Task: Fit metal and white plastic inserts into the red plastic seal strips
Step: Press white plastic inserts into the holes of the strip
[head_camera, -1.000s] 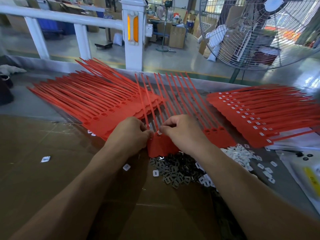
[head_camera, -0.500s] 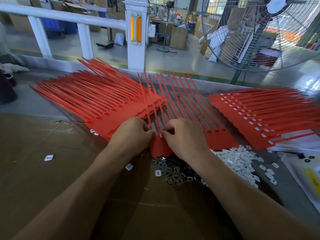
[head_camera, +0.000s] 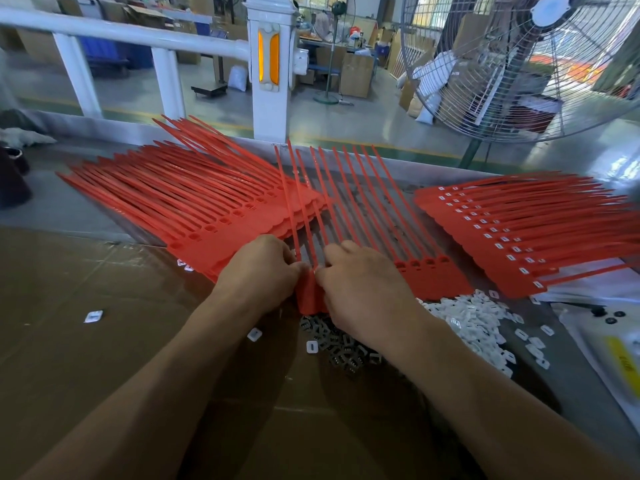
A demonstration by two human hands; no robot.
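A row of red seal strips (head_camera: 427, 275) lies in the middle of the table, tails pointing away from me. My left hand (head_camera: 258, 271) and my right hand (head_camera: 360, 289) meet over the row's left end, fingers curled onto the strip heads (head_camera: 310, 299). Whether an insert sits under the fingertips is hidden. Dark metal inserts (head_camera: 341, 344) lie heaped just below my hands. White plastic inserts (head_camera: 478, 320) are piled to the right of them. A stack of red strips with empty sockets (head_camera: 194, 209) lies left; a stack with white inserts fitted (head_camera: 512, 237) lies right.
Brown cardboard (head_camera: 104, 358) covers the near table, with stray white inserts (head_camera: 93, 315) on it. A large standing fan (head_camera: 519, 64) rises behind the right side. A white railing post (head_camera: 270, 71) stands behind the table. A dark object (head_camera: 12, 181) sits at the far left edge.
Both hands stay together on the same strip heads, with only small finger shifts. The view has drifted slightly.
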